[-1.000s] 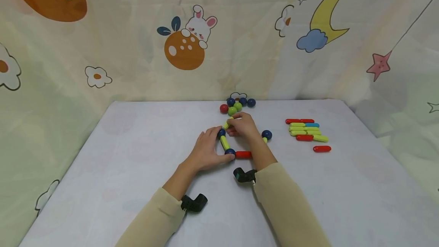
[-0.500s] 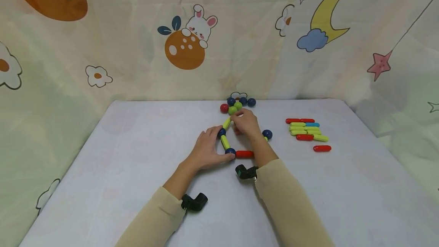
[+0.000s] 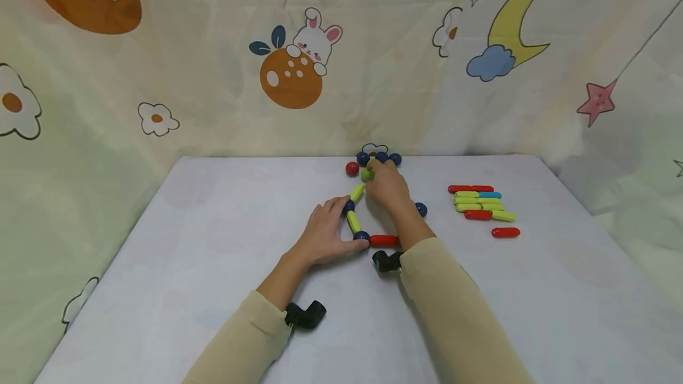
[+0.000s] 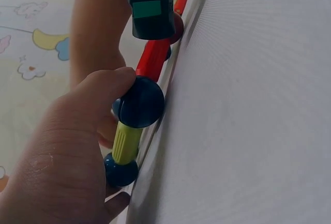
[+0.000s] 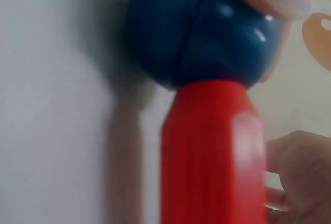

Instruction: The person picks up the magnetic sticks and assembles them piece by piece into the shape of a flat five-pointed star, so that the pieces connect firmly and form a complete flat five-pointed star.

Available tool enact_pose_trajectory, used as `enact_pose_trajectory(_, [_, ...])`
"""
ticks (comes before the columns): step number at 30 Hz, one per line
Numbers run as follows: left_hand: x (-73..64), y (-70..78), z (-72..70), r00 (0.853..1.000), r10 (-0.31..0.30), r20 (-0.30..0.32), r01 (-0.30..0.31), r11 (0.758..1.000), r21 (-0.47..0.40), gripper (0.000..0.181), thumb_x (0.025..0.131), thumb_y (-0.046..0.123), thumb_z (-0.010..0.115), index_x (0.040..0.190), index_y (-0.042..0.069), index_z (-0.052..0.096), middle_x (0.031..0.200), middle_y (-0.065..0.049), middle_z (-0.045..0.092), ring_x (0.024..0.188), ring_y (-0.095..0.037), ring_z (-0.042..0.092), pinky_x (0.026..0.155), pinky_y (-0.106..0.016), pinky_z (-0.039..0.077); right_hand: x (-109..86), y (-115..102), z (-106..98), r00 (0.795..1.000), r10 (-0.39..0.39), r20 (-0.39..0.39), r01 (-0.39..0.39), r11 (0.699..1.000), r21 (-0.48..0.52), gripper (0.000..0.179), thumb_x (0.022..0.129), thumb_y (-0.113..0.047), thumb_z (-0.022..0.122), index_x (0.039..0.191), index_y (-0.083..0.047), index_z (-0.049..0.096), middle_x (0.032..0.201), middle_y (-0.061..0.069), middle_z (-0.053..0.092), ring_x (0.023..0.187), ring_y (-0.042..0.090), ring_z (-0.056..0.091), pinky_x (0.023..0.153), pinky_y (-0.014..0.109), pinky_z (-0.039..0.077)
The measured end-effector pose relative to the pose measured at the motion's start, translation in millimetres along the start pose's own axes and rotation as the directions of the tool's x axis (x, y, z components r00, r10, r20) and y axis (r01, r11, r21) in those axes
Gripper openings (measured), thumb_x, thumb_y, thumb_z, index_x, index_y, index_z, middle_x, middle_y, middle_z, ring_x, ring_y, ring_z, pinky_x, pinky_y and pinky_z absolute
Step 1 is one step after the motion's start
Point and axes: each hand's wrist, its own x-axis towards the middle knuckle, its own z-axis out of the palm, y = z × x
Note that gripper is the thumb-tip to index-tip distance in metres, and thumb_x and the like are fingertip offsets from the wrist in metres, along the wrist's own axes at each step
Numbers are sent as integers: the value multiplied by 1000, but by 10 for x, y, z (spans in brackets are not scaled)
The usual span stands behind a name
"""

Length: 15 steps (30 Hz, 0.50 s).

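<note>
My left hand (image 3: 324, 233) holds an unfinished-looking outline of magnetic building sticks and balls. Its thumb presses a lower blue ball (image 4: 139, 102), while the fingers lie round the upper blue ball (image 4: 121, 171). A yellow-green stick (image 4: 126, 144) joins these two balls. Another yellow-green stick (image 3: 357, 192) slants up from the upper ball, and a red stick (image 5: 212, 157) runs right from the lower one. At the back, my right hand (image 3: 388, 185) has its fingertips at a green ball (image 3: 367, 175); whether they pinch it is hidden. A further green ball is mostly covered.
Blue balls (image 3: 395, 159) and a red ball (image 3: 352, 169) sit near the table's back edge. To the right lie several red, yellow-green and blue sticks (image 3: 477, 200), with one red stick (image 3: 505, 232) apart. Another blue ball (image 3: 421, 210) shows beyond the right forearm.
My right hand has let go of the upper yellow-green stick and moved back to the green balls. My left hand keeps its hold on the outline.
</note>
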Motion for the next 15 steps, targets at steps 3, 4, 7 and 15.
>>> enact_pose_trajectory(3, [9,-5,10,1000,6,-8,-6,1000,3,106,80,64,73,161,11,32,163,-13,38,152,-31,34,129,-55,16,4,10,-17,1000,7,-18,-7,1000,-15,51,95,-9,60,145,-13,55,141,21,49,111,36,61,98,52,54])
enact_pose_trajectory(4, [11,-7,13,1000,6,-9,-5,1000,5,106,80,64,74,161,11,32,163,-12,39,152,-31,34,129,-56,16,7,16,-19,1000,1,-13,-1,1000,-28,50,95,-9,61,145,-14,56,140,20,50,111,36,61,98,53,54])
enact_pose_trajectory(7, [14,-16,18,1000,-5,-4,5,1000,15,106,79,64,74,162,12,31,163,-12,38,153,-30,34,129,-55,16,17,43,-12,1000,-16,16,17,998,-58,48,97,-12,63,145,-15,57,142,19,54,119,35,59,103,53,52])
enact_pose_trajectory(15, [11,-20,20,1000,-15,0,15,1000,24,106,79,66,72,162,14,31,163,-11,38,153,-30,34,129,-56,16,14,146,10,999,54,-1,-53,988,146,45,98,-20,61,142,-8,58,142,18,60,122,36,57,110,51,48])
